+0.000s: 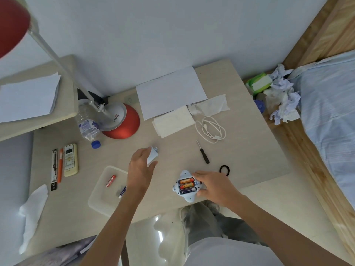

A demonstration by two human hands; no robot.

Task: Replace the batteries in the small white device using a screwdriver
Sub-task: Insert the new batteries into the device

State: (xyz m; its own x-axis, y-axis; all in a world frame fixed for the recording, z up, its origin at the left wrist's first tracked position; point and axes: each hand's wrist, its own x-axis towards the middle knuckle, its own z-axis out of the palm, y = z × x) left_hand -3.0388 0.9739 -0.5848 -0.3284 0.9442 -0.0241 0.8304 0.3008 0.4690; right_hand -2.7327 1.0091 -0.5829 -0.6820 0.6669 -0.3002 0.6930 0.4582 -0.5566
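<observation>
White plastic of the small white device [187, 186] is seen lying back-up near the front edge of the desk [249, 150], its compartment uncovered and three batteries [186, 184] seated side by side in it: two orange, one dark. The device is steadied at its 3 o'clock side by the right hand [213, 186], whose fingers are curled round the edge. The battery cover [153, 154], at about 10 o'clock from the device, is pinched between thumb and fingers of the left hand [141, 166] and is held clear of the desk. At 9 o'clock a shallow clear tray [99, 200] holds a red battery [111, 180] and a dark-and-white battery [122, 191]. The screwdriver [202, 152] lies untouched at 1 o'clock, apart from both hands. The step in hand is judged to be the one between opening and closing; whether the cells in the compartment are the old or the fresh ones cannot be told. If the swap is done, the cover must be brought back over the compartment, seated squarely, and the screwdriver taken up; if not, the cover must be set down and the cells lifted out.
</observation>
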